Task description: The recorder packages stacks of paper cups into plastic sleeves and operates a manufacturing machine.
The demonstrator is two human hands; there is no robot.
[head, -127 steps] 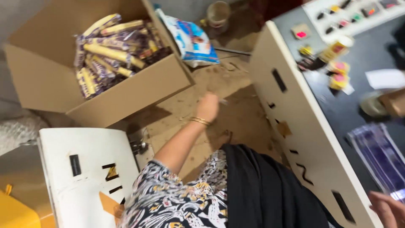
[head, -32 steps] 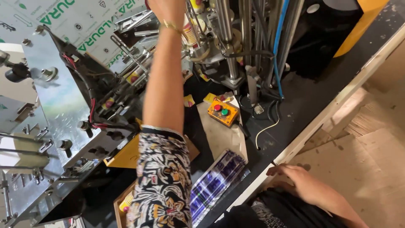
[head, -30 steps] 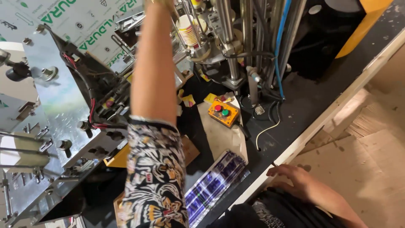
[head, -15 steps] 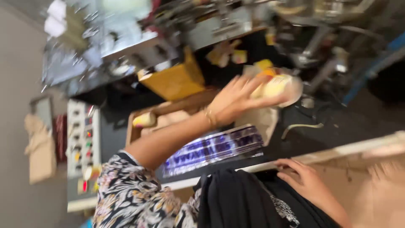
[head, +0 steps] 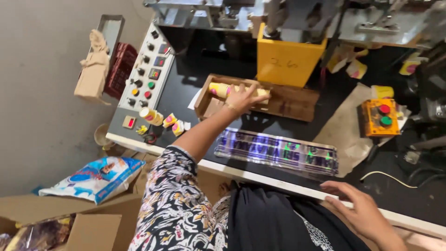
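Left hand [head: 242, 98] over wooden tray [head: 297, 103], yellow rolls [head: 220, 89]

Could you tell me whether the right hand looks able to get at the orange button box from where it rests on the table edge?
Probably yes: the right hand lies open on the table edge, and only flat brown paper lies between it and the orange button box.

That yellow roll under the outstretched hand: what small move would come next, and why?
Probably letting go and drawing the left hand back. The yellow roll already lies inside the wooden tray, with the fingers spread over it rather than closed around it. The right hand just rests at the table edge.
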